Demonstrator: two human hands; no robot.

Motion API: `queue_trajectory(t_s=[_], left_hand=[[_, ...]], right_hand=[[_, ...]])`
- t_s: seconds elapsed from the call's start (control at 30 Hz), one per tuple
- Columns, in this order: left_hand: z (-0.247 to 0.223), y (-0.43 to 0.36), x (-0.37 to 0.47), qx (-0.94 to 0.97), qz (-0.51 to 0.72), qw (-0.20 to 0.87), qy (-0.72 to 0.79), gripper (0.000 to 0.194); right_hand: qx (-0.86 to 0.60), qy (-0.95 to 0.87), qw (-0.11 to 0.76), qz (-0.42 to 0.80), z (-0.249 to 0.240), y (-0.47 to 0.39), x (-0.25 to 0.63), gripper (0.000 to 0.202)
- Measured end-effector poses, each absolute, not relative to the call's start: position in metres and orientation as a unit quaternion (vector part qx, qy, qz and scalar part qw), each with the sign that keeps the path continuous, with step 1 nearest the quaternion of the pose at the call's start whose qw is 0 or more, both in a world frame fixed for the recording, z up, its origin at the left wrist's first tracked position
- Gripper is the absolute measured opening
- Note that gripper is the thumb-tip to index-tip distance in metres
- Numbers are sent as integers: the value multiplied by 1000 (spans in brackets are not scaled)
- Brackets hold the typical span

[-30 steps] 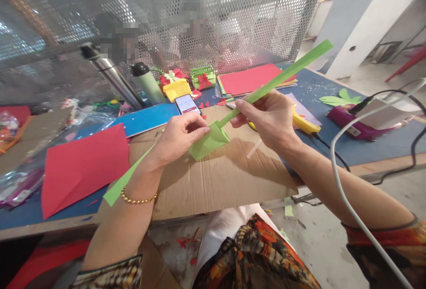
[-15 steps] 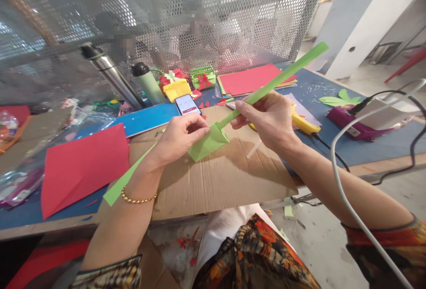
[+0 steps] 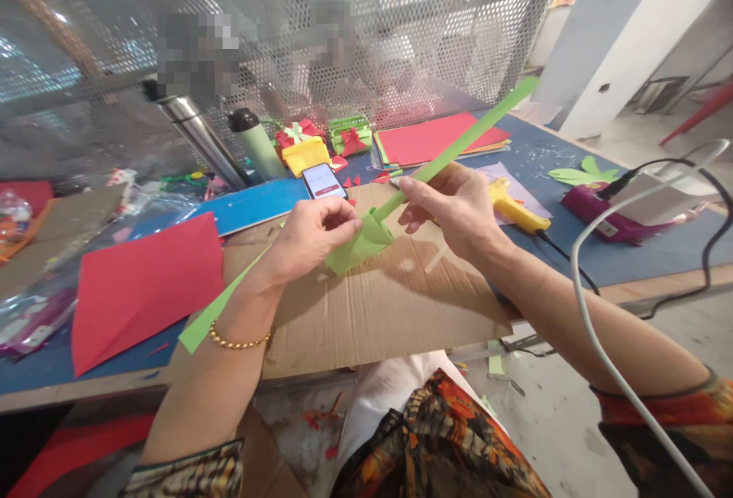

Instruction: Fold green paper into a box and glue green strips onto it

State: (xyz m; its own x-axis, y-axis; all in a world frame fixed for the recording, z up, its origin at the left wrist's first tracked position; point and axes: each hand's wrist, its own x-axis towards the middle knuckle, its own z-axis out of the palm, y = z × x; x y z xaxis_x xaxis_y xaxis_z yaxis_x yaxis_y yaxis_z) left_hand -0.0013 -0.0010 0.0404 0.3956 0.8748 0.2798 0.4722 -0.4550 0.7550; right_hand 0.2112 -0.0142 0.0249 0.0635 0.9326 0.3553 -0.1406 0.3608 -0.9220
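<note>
Between thumb and fingers, my left hand (image 3: 314, 238) pinches the upper left corner of a small folded green paper piece (image 3: 360, 247), held just over the brown cardboard sheet (image 3: 366, 322). My right hand (image 3: 458, 208) is closed on a long green paper strip (image 3: 475, 131) that slants up to the right. The strip's lower end meets the top edge of the folded piece; whether it is glued there I cannot tell. Another green strip (image 3: 214, 315) lies partly hidden beneath my left forearm. A clear glue stick (image 3: 438, 257) rests on the cardboard by my right hand.
Behind the cardboard are a phone (image 3: 324, 179), a yellow paper box (image 3: 306, 154), a green bottle (image 3: 255, 143) and a steel flask (image 3: 198, 135). Red paper (image 3: 149, 288) lies left. At right are a yellow glue gun (image 3: 518, 208), a purple device (image 3: 612, 215) and a white cable (image 3: 578, 276).
My right hand has shifted slightly down, its lower fingers looser. The strip's far end has dropped a little to the left. My left hand stays on the folded piece.
</note>
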Motion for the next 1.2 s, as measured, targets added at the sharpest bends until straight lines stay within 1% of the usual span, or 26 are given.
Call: queue_trajectory(t_s=[0.1,0.2,0.27,0.37,0.5,0.97,1.2], left_hand=[[42,-3,0,773,341,307,437,25],[45,-6,1,771,342,313,438,22],[47,-8,2,771,342,315,436,20],[48,-9,3,769,341,320,436,18],[47,-8,3,768,345,326,431,18],[43,-6,5,767,349,345,412,16],[44,-7,4,766,345,344,420,17]], right_hand=[[-376,-552,591,452,26,-15,211,44],[-377,-581,551,465,24,-14,209,36],[-378,-589,540,468,21,-13,208,30],[-382,-586,536,472,16,-12,207,26],[-377,-577,539,485,15,-11,205,25],[-389,-584,527,480,15,-13,204,30],[-386,-580,529,484,15,-12,203,28]])
